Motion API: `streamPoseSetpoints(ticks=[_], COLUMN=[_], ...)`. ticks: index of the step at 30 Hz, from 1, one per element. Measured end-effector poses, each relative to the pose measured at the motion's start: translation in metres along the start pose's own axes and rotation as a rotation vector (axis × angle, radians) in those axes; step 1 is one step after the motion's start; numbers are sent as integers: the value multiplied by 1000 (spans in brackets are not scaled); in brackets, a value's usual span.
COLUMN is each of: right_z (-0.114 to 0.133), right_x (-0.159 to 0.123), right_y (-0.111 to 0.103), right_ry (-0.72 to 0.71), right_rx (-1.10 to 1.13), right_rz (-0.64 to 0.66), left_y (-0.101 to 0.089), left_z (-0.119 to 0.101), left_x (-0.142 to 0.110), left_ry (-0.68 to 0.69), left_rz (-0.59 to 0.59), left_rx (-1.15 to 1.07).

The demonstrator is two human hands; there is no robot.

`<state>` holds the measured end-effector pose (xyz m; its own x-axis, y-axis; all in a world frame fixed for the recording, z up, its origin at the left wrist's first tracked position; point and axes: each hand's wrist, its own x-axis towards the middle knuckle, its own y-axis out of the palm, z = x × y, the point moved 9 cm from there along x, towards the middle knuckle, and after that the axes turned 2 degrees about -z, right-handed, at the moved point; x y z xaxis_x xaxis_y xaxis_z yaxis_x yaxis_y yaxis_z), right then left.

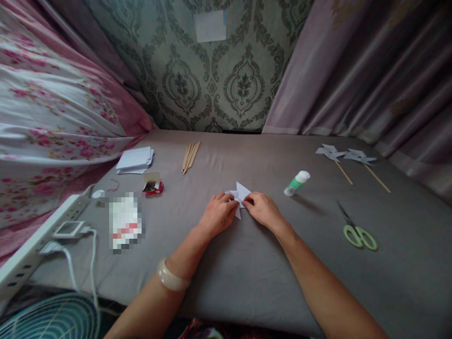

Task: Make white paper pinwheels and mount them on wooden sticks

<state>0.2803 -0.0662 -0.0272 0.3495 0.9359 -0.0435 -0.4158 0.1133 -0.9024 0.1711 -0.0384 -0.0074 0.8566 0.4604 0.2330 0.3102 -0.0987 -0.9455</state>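
A white paper pinwheel lies on the grey-covered table between my two hands, its pointed blades sticking out at the top and bottom. My left hand has its fingers closed on the pinwheel's left side, and a pale bangle circles that wrist. From the right, my right hand pinches the paper near the middle. Fingers cover part of the folds. A glue stick with a green label stands tilted in view, right of my right hand. Farther right lie scissors with light green handles.
Two finished-looking pinwheels on sticks lie at the back right. At the back left are a paper stack, several wooden sticks and a small open red box. A power strip with cables runs along the left edge, above a fan.
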Motion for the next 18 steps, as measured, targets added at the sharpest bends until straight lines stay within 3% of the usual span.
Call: streamPoseSetpoints(ticks=[12,18], right_z=[9,13], right_x=[-5,-10], right_y=[-3,-7], right_ry=[-27,-99], right_rx=[-119,-70], right_rz=[-12,-43], left_y=[2,2], left_z=[-2,0], left_x=[0,-1], left_ry=[20,16], left_rz=[11,-25], left_rx=[15,6])
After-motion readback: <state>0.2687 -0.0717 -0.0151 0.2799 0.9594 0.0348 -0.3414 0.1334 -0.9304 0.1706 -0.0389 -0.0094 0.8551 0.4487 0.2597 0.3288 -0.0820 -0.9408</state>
